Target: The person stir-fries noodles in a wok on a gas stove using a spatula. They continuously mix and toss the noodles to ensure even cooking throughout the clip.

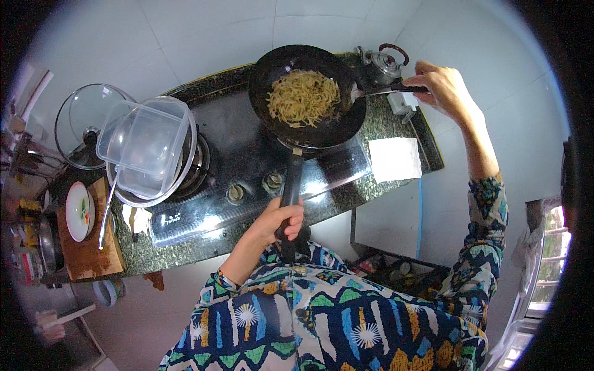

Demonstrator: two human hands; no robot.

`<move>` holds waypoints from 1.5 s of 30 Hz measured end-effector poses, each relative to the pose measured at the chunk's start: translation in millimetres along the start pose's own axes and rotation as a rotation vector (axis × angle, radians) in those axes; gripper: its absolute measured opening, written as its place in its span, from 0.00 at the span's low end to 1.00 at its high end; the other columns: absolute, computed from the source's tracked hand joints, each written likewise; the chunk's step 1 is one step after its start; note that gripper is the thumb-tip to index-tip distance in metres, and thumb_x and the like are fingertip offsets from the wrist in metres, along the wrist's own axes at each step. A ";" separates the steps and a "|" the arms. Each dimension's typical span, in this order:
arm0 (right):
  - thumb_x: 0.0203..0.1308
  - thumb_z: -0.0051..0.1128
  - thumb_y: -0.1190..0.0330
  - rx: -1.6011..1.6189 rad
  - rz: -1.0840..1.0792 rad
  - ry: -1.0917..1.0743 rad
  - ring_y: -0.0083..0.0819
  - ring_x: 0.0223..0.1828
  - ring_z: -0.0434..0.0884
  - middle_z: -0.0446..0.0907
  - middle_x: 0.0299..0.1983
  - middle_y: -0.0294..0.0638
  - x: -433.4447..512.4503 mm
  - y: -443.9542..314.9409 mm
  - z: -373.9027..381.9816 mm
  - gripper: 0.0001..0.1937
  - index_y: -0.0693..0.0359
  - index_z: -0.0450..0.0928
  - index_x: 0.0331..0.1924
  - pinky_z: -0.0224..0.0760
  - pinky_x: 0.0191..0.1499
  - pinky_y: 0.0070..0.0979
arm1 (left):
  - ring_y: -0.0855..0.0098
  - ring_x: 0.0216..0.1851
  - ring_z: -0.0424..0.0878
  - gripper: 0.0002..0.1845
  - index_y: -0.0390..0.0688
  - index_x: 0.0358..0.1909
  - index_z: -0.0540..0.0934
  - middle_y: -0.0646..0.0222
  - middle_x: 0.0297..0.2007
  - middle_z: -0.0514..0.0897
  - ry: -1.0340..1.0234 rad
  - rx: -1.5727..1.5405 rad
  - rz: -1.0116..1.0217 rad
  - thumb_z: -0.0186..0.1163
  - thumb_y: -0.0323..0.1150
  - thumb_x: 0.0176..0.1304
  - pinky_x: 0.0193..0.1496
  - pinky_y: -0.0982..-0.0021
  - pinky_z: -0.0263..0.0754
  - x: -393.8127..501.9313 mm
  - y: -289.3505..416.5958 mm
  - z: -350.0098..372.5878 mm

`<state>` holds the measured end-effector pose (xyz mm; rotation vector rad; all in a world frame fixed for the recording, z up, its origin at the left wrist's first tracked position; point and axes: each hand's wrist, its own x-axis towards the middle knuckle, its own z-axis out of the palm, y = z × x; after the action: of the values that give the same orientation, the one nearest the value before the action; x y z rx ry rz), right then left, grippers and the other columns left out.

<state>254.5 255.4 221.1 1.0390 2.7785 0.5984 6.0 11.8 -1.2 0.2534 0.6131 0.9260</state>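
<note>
A black wok [260, 83] sits over the right burner of a gas hob, with a heap of shredded, noodle-like food [304, 98] in its middle. Its long black handle [292, 176] points towards me, and my left hand [274, 220] is wrapped around the handle's near end. At the upper right, my right hand [443, 90] grips the dark handle of a metal spatula [380, 90]. The spatula's blade rests inside the wok near its right wall, just beside the food.
A metal basin [188, 178] holding clear plastic containers [153, 143] covers much of the left burner [202, 160]. Left of it are a glass lid [76, 120], a bowl [79, 211] and a wooden board [100, 259]. Behind my spatula stands a kettle [385, 65]; a white cloth [394, 159] lies nearer.
</note>
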 end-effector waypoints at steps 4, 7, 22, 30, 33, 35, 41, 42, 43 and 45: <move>0.43 0.65 0.68 -0.015 -0.102 0.104 0.35 0.35 0.80 0.76 0.39 0.35 31.6 -11.1 18.2 0.17 0.47 0.81 0.42 0.75 0.37 0.32 | 0.79 0.12 0.65 0.11 0.40 0.39 0.65 0.73 0.17 0.68 -0.004 -0.006 0.004 0.54 0.27 0.57 0.14 0.74 0.62 -0.1 -0.7 0.2; 0.47 0.63 0.65 0.052 -0.113 0.098 0.37 0.36 0.80 0.76 0.40 0.36 30.7 -14.2 18.8 0.15 0.47 0.80 0.43 0.74 0.38 0.33 | 0.79 0.12 0.65 0.11 0.40 0.39 0.65 0.73 0.17 0.68 -0.010 -0.010 0.010 0.54 0.26 0.57 0.13 0.74 0.62 -0.3 -1.8 -0.5; 0.63 0.47 0.56 1.123 0.749 0.000 0.16 0.17 0.69 0.76 0.20 0.35 -41.4 -24.0 38.3 0.19 0.63 0.77 0.46 0.60 0.20 0.17 | 0.77 0.11 0.65 0.11 0.41 0.40 0.65 0.71 0.17 0.67 -0.007 -0.023 -0.019 0.54 0.25 0.57 0.13 0.72 0.62 2.4 -0.9 -2.3; 0.64 0.46 0.59 1.029 0.867 -0.286 0.13 0.11 0.60 0.74 0.17 0.32 -34.6 -11.0 37.2 0.16 0.60 0.78 0.46 0.48 0.12 0.14 | 0.76 0.12 0.65 0.11 0.41 0.41 0.65 0.71 0.17 0.67 -0.016 -0.034 -0.028 0.53 0.24 0.57 0.13 0.72 0.62 2.1 -0.8 -3.5; 0.59 0.53 0.64 1.198 0.853 -0.406 0.12 0.14 0.63 0.74 0.21 0.31 -36.1 -30.2 53.4 0.10 0.59 0.77 0.40 0.49 0.12 0.12 | 0.76 0.12 0.65 0.11 0.41 0.41 0.65 0.71 0.17 0.67 -0.022 -0.027 -0.030 0.53 0.24 0.58 0.13 0.71 0.62 2.1 -0.4 -3.0; 0.56 0.58 0.65 1.378 0.865 -0.350 0.10 0.13 0.61 0.73 0.22 0.30 -34.1 -62.0 78.4 0.12 0.58 0.75 0.42 0.48 0.11 0.12 | 0.76 0.12 0.65 0.11 0.41 0.41 0.65 0.71 0.17 0.67 -0.012 -0.037 -0.030 0.54 0.25 0.58 0.13 0.72 0.61 1.5 -0.7 -3.1; 0.59 0.56 0.64 2.095 0.896 -0.132 0.11 0.09 0.56 0.71 0.18 0.30 -23.2 -139.2 147.9 0.07 0.56 0.73 0.34 0.43 0.11 0.11 | 0.77 0.11 0.64 0.12 0.41 0.41 0.65 0.71 0.17 0.66 0.009 -0.010 -0.013 0.55 0.27 0.57 0.13 0.72 0.60 1.7 -3.1 -2.4; 0.59 0.56 0.64 2.104 0.890 -0.109 0.11 0.10 0.56 0.70 0.18 0.30 -26.5 -142.0 151.1 0.07 0.56 0.72 0.33 0.43 0.11 0.11 | 0.78 0.11 0.63 0.12 0.42 0.41 0.65 0.72 0.17 0.66 0.015 0.002 -0.008 0.55 0.28 0.57 0.12 0.73 0.60 2.0 -4.2 -1.8; 0.60 0.55 0.64 2.116 0.875 -0.094 0.12 0.10 0.56 0.69 0.18 0.29 -30.6 -142.5 152.6 0.07 0.56 0.72 0.33 0.43 0.11 0.11 | 0.78 0.11 0.63 0.12 0.42 0.41 0.65 0.72 0.17 0.66 0.022 0.001 -0.011 0.55 0.28 0.57 0.12 0.73 0.60 2.0 -4.6 -1.4; 0.59 0.56 0.63 2.087 0.876 -0.050 0.12 0.11 0.57 0.69 0.18 0.28 -42.4 -140.1 149.4 0.08 0.56 0.72 0.32 0.44 0.12 0.12 | 0.78 0.11 0.63 0.12 0.42 0.41 0.65 0.72 0.17 0.66 0.031 -0.002 -0.007 0.56 0.28 0.57 0.12 0.73 0.60 1.5 -4.7 -1.9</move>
<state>237.8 179.7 26.8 2.0630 1.7216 -2.6543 8.7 10.2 -5.4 0.2352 0.6415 0.9256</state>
